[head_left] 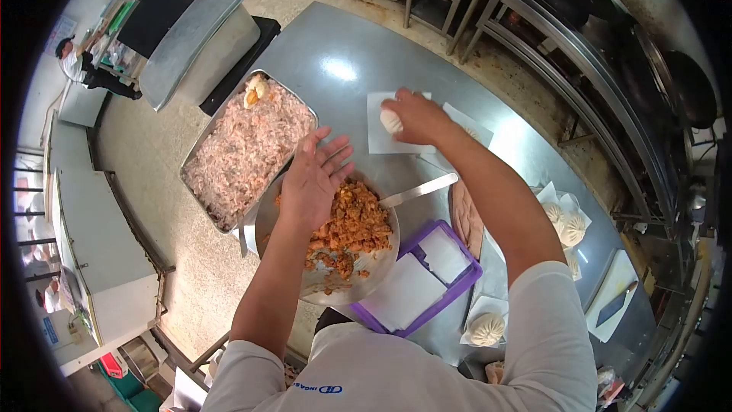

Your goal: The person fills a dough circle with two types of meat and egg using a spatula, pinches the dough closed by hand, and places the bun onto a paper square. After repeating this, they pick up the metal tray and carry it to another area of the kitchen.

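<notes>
My right hand (418, 118) is closed around a pleated white bun (391, 122), just over a square of white paper (377, 141) on the steel table. Palm up with fingers spread, my left hand (314, 183) holds nothing and hovers above the edge of a round metal bowl (366, 282). Chunky orange-brown filling (354, 221) lies in the bowl, and a spatula (419, 189) rests across its right rim. Beyond my left hand is a rectangular tray (200, 137) of pink minced meat (248, 149), with a piece of dough and orange filling (255, 93) on top.
A purple box (412, 326) of paper squares stands close to my body. Several finished buns (564, 225) sit on papers to the right, another bun (486, 329) nearer me. A knife (616, 304) lies on a white board (610, 324). Another person (84, 65) stands far left.
</notes>
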### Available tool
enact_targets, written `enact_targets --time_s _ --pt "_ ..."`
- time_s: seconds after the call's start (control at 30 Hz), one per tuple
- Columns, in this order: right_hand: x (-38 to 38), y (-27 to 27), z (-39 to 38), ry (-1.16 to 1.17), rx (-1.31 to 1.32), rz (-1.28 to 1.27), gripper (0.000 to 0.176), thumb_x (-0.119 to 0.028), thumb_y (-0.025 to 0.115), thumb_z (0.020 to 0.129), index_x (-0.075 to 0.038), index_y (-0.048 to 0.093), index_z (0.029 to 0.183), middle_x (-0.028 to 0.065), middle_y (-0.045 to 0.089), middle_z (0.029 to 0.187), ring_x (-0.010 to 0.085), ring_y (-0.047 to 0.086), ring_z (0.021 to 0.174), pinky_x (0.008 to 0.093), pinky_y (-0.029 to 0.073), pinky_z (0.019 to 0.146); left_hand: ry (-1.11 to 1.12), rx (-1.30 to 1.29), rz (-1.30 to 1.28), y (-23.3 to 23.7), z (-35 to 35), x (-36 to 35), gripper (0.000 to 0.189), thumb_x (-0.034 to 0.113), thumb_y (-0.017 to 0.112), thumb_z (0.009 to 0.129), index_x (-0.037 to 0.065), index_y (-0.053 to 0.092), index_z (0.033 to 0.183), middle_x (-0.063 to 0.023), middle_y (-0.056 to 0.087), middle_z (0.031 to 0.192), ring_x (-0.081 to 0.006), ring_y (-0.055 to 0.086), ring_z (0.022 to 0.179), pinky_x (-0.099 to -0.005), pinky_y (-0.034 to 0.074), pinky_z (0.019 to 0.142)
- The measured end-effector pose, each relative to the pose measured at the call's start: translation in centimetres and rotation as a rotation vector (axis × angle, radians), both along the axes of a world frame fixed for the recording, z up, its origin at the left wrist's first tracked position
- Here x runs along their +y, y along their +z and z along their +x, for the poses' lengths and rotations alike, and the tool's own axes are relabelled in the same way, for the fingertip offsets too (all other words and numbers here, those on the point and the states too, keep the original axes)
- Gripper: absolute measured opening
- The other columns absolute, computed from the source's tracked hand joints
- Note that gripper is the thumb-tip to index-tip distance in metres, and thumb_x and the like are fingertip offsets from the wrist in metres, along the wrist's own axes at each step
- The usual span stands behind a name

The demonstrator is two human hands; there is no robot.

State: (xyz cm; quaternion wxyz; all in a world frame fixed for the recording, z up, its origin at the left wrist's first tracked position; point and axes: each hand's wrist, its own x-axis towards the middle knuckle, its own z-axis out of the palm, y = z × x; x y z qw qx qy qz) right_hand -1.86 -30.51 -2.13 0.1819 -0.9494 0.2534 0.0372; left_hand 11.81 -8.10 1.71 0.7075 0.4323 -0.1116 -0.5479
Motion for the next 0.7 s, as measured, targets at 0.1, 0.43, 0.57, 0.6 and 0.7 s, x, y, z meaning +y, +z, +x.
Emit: enact_targets --time_s 0.1,0.43,0.57,0.6,0.7 --pt "-0.4 -0.9 -0.5 0.001 0.074 0.09 0.085 -0.031 0.088 0.066 -0.015 0.05 0.141 0.0182 0.047 0.137 0.0371 0.052 0.124 0.044 0.045 0.104 -0.003 0.0 0.05 -0.5 0.3 -0.2 0.05 0.045 0.039 0.103 0.009 0.041 0.137 -0.0178 0.051 0.134 -0.0304 0.05 0.124 -0.0452 0.042 0.105" --pt "1.2 4.9 -25.6 -0.627 -0.173 0.141 0.069 -0.031 0.083 0.075 -0.006 0.056 0.133 0.02 0.058 0.124 0.0336 0.062 0.102 0.0404 0.052 0.088 -0.09 -0.118 0.02 -0.6 -1.5 -1.5 0.052 0.046 0.045 0.101 0.009 0.041 0.138 -0.0159 0.049 0.135 -0.0292 0.049 0.124 -0.044 0.043 0.104" --pt "7.2 1.3 -30.6 -0.558 -0.049 0.092 0.089 -0.039 0.087 0.067 -0.01 0.048 0.142 0.0216 0.052 0.131 0.0378 0.054 0.119 0.0433 0.047 0.101 -0.186 -0.184 -0.129 1.0 -4.8 -1.1 0.06 0.051 0.053 0.097 0.008 0.042 0.138 -0.0147 0.049 0.135 -0.0288 0.049 0.126 -0.043 0.043 0.104" --pt "8.4 0.6 -30.6 -0.593 0.042 0.148 0.096 -0.042 0.088 0.065 -0.014 0.044 0.146 0.0225 0.047 0.138 0.0389 0.048 0.127 0.0449 0.043 0.106 -0.22 -0.138 -0.13 1.6 -5.6 -0.9 0.065 0.049 0.064 0.091 0.009 0.042 0.137 -0.0123 0.05 0.134 -0.0271 0.048 0.127 -0.0426 0.039 0.107" --pt "12.0 0.5 -29.3 -0.573 0.204 0.046 0.095 -0.04 0.088 0.065 -0.016 0.045 0.146 0.0209 0.041 0.144 0.0421 0.046 0.127 0.0469 0.044 0.105 -0.349 -0.214 -0.192 2.5 -7.9 0.4 0.063 0.048 0.064 0.093 0.009 0.042 0.136 -0.0139 0.049 0.136 -0.0289 0.05 0.127 -0.0437 0.042 0.106"
